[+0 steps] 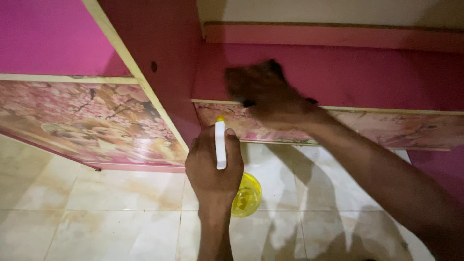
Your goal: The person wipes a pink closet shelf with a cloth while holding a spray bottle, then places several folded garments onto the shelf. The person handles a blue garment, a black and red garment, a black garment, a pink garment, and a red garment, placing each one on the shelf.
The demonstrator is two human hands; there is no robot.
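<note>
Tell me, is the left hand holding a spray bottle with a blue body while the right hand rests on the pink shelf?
Not quite: the spray bottle in the left hand has a yellow body, as the head view shows. The right hand is on the pink shelf.

A single head-worn camera looks steeply down from just above the person's own forearms, close to the glossy pink wooden cabinet with floral panels (338, 77) that fills the upper frame, and takes in the pale beige tiled floor (96, 217) below it.
</note>
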